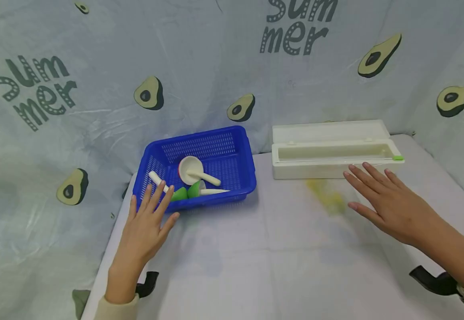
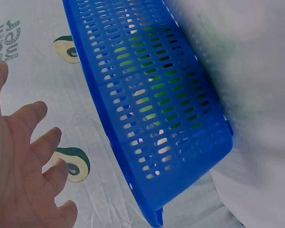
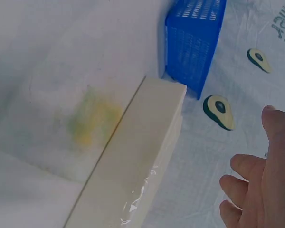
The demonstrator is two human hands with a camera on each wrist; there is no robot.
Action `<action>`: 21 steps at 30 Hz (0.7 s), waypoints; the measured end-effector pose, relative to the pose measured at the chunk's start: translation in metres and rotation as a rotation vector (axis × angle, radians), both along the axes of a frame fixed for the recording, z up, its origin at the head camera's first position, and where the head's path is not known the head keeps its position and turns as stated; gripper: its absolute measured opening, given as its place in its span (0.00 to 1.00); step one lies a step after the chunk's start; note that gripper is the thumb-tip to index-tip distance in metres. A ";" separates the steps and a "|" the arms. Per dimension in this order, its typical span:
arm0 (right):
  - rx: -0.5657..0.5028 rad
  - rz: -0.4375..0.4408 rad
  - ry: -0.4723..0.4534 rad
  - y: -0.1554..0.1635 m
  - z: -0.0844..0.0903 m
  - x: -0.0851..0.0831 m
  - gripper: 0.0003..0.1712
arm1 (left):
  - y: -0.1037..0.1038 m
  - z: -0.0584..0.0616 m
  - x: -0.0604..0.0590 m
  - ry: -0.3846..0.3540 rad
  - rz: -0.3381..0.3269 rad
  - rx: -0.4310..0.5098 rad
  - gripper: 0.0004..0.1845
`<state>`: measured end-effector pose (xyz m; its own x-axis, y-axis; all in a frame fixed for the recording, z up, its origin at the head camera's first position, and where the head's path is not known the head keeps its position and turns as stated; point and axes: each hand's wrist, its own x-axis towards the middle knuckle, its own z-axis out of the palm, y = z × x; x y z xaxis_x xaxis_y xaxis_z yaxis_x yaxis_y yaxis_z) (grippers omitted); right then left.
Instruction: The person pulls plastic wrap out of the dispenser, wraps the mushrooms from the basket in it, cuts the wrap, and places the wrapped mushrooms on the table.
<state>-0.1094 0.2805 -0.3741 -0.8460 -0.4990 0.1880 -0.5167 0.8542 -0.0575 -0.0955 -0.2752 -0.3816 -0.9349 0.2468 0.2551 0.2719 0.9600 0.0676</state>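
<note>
A blue plastic basket [image 1: 240, 186] with slotted walls stands on the left of the table. In it lie a white ladle-like scoop [image 1: 192, 171] with a reddish edge, a white-handled piece with a green head [image 1: 180, 194], and another green-and-white piece [image 1: 194, 190] with a white handle. My left hand [image 1: 146, 231], fingers spread and holding nothing, overlaps the basket's near left corner in the head view. To the right stands a long white box [image 1: 312, 171], its lid [image 1: 332, 132] raised and a green tab [image 1: 398, 158] at its right end. My right hand [image 1: 392, 206], fingers extended, hovers by its near right side, holding nothing.
A white cloth [image 1: 236, 266] covers the table, with a yellow-green stain [image 1: 328, 198] in front of the white box. Behind hangs a pale sheet [image 1: 200, 58] printed with avocados and lettering. Black straps [image 1: 436, 282] stick out at both wrists.
</note>
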 end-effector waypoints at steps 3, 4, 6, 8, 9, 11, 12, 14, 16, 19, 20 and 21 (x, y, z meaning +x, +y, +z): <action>0.003 -0.012 -0.014 0.004 0.003 -0.003 0.45 | 0.005 0.001 -0.003 0.000 -0.013 0.002 0.37; 0.001 -0.019 -0.022 0.006 0.004 -0.004 0.45 | 0.007 0.002 -0.004 -0.001 -0.024 0.001 0.37; 0.003 -0.037 -0.029 0.011 0.005 -0.007 0.44 | 0.014 0.003 -0.008 -0.005 -0.048 0.001 0.37; -0.004 -0.052 -0.032 0.017 0.007 -0.010 0.43 | 0.022 0.004 -0.011 -0.006 -0.078 0.002 0.37; -0.006 -0.059 -0.033 0.019 0.008 -0.013 0.43 | 0.027 0.004 -0.014 -0.004 -0.093 0.002 0.37; -0.008 -0.071 -0.030 0.025 0.008 -0.018 0.41 | 0.037 0.006 -0.020 0.002 -0.129 0.006 0.37; -0.011 -0.075 -0.029 0.027 0.008 -0.020 0.41 | 0.042 0.006 -0.023 0.000 -0.147 0.008 0.37; -0.003 -0.081 -0.030 0.033 0.007 -0.024 0.41 | 0.055 0.006 -0.030 -0.005 -0.182 0.013 0.37; -0.004 -0.081 -0.026 0.037 0.005 -0.029 0.40 | 0.068 0.006 -0.035 -0.015 -0.220 0.015 0.38; -0.008 -0.063 0.005 0.043 0.001 -0.038 0.38 | 0.089 0.007 -0.043 -0.031 -0.271 0.017 0.38; -0.013 -0.048 0.025 0.044 -0.001 -0.041 0.37 | 0.096 0.007 -0.046 -0.032 -0.288 0.019 0.38; -0.023 -0.035 0.043 0.046 -0.002 -0.044 0.35 | 0.103 0.007 -0.048 -0.030 -0.307 0.022 0.37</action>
